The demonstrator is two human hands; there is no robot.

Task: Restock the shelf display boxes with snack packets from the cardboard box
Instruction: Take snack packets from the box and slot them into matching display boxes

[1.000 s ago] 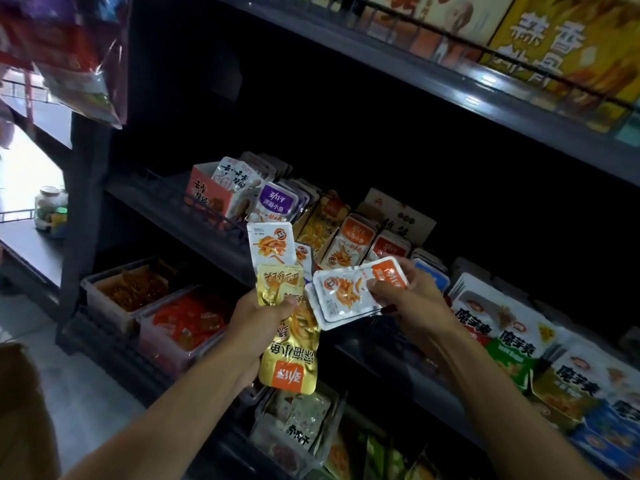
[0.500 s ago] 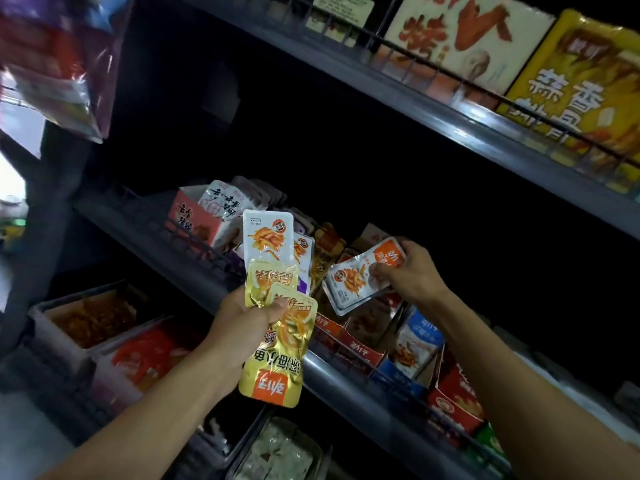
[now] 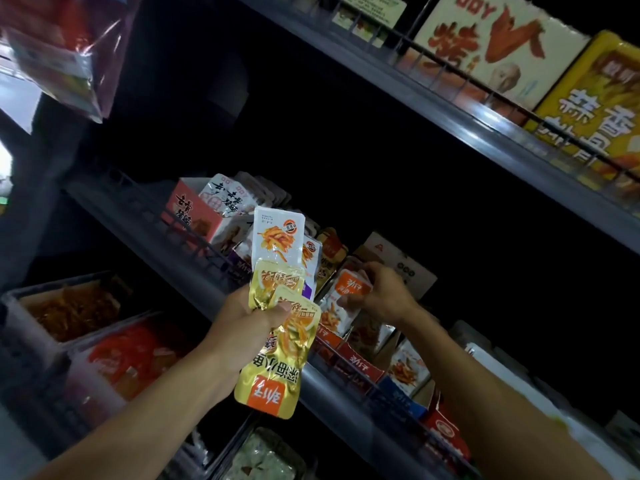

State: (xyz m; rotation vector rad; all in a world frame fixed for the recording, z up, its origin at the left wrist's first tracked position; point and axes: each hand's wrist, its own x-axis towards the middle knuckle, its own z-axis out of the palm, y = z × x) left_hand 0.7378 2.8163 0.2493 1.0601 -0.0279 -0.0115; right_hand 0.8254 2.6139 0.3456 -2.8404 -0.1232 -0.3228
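Orange-white packet (image 3: 347, 299) pinched under right hand (image 3: 384, 294) fingers (image 3: 349, 300)

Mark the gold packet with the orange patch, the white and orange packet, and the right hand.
gold packet (image 3: 277, 362), head view: on its printed middle.
white and orange packet (image 3: 341, 306), head view: on its white face.
right hand (image 3: 384, 292), head view: on its back.

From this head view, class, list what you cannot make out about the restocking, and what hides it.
- Cardboard box: not in view at all.
- Display box under the right hand: its inside is hidden by the hand and the orange-and-white packet.
- How many packets the left hand grips: they overlap behind the gold packet.
- Shelf back: too dark.
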